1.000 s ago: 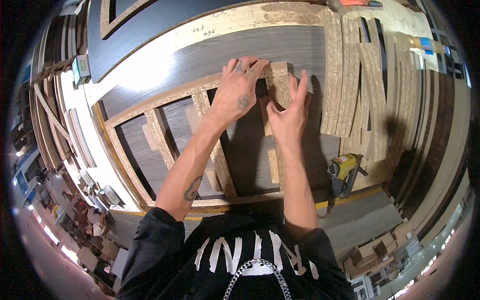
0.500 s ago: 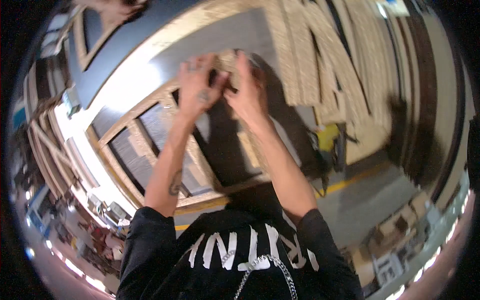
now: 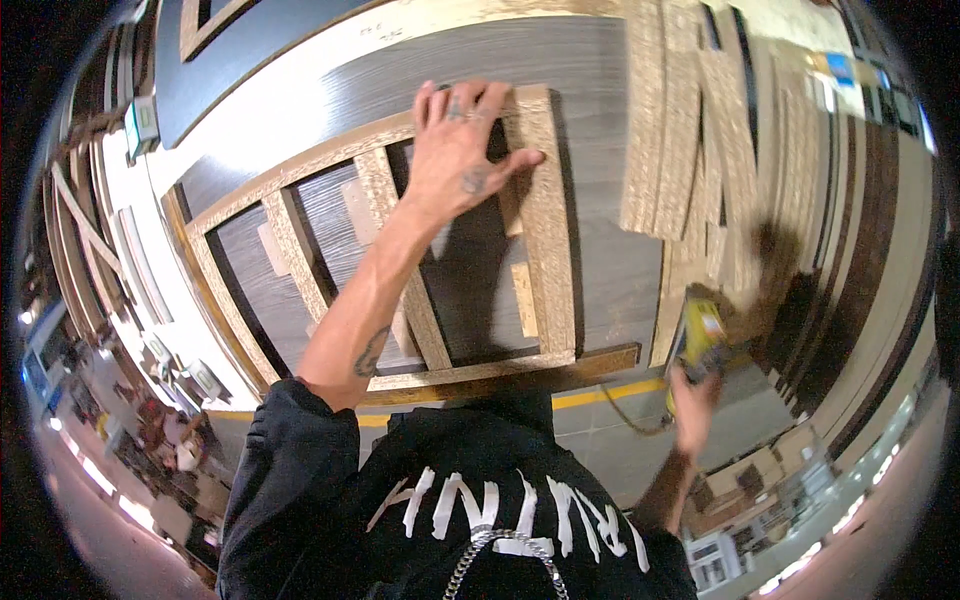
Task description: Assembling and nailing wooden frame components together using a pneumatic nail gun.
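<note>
A ladder-like frame of chipboard strips (image 3: 552, 230) lies on a dark wood-grain panel (image 3: 610, 270). At its far right corner, my left hand (image 3: 455, 150) grips the frame. Its fingers curl over the far rail and the thumb rests across the right end strip. Off to the right, near the panel's corner, my right hand (image 3: 695, 400) is closed round the handle of a yellow and black nail gun (image 3: 703, 325). The gun is upright, apart from the frame, with a thin hose (image 3: 622, 415) trailing near it. Small chipboard blocks (image 3: 524, 300) sit inside the frame.
Long chipboard strips (image 3: 660, 130) are stacked at the far right, several lying askew. A dark blue panel (image 3: 260, 65) with another frame (image 3: 205, 35) on it stands at the far left. A brown board edge (image 3: 600, 366) runs along the near side. Cardboard boxes (image 3: 745, 480) sit at lower right.
My right hand has left the frame's far corner and moved right and nearer, taking hold of the nail gun. My left hand stays at the corner, its fingers now over the rail.
</note>
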A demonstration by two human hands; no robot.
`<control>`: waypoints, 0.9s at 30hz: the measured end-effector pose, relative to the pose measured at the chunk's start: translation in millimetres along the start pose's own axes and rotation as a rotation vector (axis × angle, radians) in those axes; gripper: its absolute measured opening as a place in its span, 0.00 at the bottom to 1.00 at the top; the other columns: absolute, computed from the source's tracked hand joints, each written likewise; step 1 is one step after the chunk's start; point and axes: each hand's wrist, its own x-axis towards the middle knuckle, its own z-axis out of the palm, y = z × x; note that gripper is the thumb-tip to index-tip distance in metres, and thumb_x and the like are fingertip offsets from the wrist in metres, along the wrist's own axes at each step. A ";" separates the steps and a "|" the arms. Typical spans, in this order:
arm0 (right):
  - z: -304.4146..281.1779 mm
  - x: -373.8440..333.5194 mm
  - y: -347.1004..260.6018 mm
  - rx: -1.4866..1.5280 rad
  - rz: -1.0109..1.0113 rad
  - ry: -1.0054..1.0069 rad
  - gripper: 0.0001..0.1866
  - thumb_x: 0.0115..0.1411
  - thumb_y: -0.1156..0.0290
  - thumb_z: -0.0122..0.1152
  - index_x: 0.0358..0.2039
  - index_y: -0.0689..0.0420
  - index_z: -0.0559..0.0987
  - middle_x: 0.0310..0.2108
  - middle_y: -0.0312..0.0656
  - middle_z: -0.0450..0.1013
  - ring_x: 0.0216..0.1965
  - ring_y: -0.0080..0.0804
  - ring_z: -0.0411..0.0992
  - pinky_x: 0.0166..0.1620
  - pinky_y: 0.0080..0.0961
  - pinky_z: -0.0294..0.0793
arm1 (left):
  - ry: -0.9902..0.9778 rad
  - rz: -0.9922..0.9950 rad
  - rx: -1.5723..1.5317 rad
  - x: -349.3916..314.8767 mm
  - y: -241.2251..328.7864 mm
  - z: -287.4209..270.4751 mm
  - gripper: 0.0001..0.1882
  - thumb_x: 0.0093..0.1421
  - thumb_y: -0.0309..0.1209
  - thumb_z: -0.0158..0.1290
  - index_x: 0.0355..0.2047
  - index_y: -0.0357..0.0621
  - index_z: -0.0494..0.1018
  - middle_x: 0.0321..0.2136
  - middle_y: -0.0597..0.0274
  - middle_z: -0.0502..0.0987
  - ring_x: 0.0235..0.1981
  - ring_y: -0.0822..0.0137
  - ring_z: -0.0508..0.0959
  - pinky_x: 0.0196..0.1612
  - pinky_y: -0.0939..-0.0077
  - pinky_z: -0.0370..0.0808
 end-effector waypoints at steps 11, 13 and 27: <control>-91.0 123.1 -283.1 -0.176 -0.836 -0.222 0.18 0.53 0.63 0.71 0.39 0.63 0.82 0.28 0.44 0.80 0.29 0.27 0.79 0.34 0.28 0.78 | 0.029 -0.044 -0.215 -5.7 -8.0 -12.7 0.36 0.55 0.49 0.61 0.57 0.41 0.65 0.49 0.52 0.69 0.54 0.52 0.67 0.66 0.51 0.53; -98.9 101.6 -339.1 -0.168 -0.839 -0.306 0.19 0.53 0.62 0.71 0.40 0.64 0.82 0.28 0.44 0.81 0.29 0.27 0.79 0.35 0.28 0.79 | 0.017 -0.067 -0.231 -7.4 -10.7 -14.9 0.36 0.55 0.49 0.61 0.57 0.41 0.65 0.50 0.52 0.69 0.54 0.53 0.67 0.66 0.52 0.53; -70.0 147.8 -287.7 -0.117 -0.938 -0.191 0.22 0.50 0.60 0.75 0.37 0.65 0.81 0.31 0.46 0.76 0.30 0.31 0.75 0.34 0.30 0.76 | 0.009 -0.073 -0.231 -6.6 -9.6 -12.8 0.35 0.58 0.50 0.57 0.59 0.44 0.65 0.52 0.54 0.68 0.52 0.53 0.66 0.63 0.55 0.57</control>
